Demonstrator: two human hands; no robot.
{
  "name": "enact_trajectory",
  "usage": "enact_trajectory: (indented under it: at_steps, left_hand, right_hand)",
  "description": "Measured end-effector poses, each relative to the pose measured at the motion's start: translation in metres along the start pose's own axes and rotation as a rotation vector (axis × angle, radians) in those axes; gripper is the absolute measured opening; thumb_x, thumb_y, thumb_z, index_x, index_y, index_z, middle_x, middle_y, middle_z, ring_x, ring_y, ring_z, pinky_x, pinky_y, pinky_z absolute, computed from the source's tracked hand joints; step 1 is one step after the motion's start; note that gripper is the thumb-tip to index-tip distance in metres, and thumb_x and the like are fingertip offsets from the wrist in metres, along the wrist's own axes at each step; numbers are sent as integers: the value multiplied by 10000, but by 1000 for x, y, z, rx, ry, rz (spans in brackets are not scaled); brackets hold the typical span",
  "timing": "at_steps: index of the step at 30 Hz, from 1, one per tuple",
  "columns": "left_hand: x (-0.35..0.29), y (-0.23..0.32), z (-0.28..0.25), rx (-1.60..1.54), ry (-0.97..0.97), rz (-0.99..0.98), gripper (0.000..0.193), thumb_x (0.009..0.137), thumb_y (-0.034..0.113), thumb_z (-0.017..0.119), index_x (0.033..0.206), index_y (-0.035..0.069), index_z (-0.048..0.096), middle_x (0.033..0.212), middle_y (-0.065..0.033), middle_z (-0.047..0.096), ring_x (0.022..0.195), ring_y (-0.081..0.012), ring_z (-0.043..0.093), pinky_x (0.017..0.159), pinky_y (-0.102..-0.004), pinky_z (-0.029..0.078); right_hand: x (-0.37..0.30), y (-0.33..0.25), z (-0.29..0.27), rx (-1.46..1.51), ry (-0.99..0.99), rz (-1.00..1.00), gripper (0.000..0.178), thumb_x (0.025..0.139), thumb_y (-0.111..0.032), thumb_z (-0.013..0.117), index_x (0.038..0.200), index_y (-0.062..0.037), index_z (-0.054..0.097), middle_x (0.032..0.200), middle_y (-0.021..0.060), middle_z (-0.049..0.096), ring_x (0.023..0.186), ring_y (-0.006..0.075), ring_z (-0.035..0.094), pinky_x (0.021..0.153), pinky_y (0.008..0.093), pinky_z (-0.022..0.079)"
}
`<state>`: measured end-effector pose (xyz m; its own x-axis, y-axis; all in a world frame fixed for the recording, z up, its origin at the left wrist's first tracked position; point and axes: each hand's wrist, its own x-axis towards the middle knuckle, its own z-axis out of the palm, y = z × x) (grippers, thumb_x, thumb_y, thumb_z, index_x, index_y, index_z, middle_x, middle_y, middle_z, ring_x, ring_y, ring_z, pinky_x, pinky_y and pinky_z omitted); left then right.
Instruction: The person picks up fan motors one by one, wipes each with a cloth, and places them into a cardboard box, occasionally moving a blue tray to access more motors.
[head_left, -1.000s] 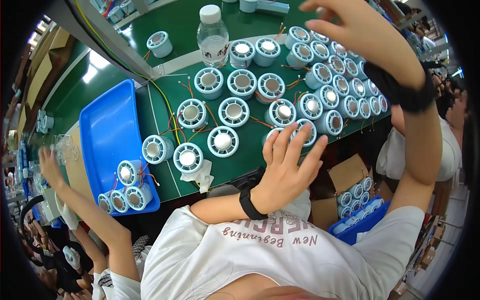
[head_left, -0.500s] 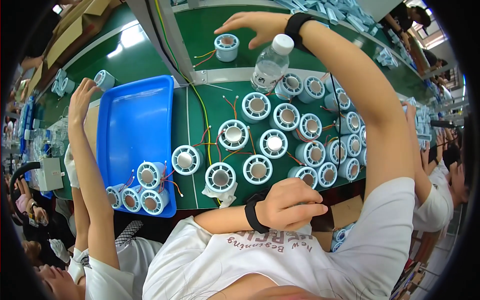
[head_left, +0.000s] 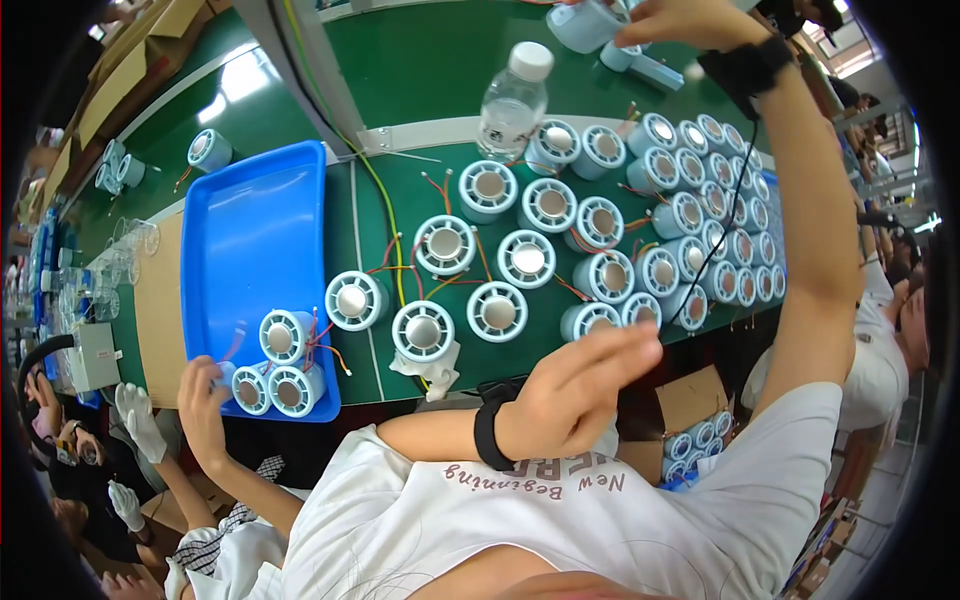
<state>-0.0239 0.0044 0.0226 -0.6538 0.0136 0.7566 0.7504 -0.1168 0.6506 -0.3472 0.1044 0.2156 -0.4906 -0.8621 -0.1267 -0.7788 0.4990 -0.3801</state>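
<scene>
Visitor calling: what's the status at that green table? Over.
Right hand holding a light-blue plastic cylinder. Left hand by near edge of green table, nothing visible in it. Clear, white-capped plastic bottle standing beside more light-blue cylinders.

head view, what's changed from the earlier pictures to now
The light blue plastic cylinder that stood alone beyond the grey metal rail has been picked up by the right hand and carried rightward. The left hand has uncurled its fingers somewhat. A co-worker's bare hand has come to the blue plastic tray's near left corner. The clear plastic bottle stayed put.
</scene>
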Motion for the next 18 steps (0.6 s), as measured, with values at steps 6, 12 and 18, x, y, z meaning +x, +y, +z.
enact_trajectory:
  at_steps: [6,12,18]
  left_hand:
    - [9,-3,11,334,61,-5,793,821,-88,651,1534,24,321,1529,-304,305,1221,-391,582,947,-427,515]
    - [23,0,15,378,77,-99,886,765,25,825,1512,-6,349,1550,-217,257,1278,-302,527,990,-415,508]
    - [17,0,24,82,140,-274,882,728,54,869,1481,3,412,1369,-155,401,1184,-269,559,922,-414,555]
  right_hand:
    - [-101,-71,17,556,-178,-137,554,803,-81,810,1308,-55,585,1241,109,617,998,222,648,834,311,579]
    - [-156,-90,68,302,-153,-72,636,715,-186,867,1288,-75,616,1142,89,609,940,165,640,745,270,568]
    - [-181,-83,82,412,-179,105,718,710,-310,889,1315,-56,596,1101,98,607,836,159,660,750,278,576]
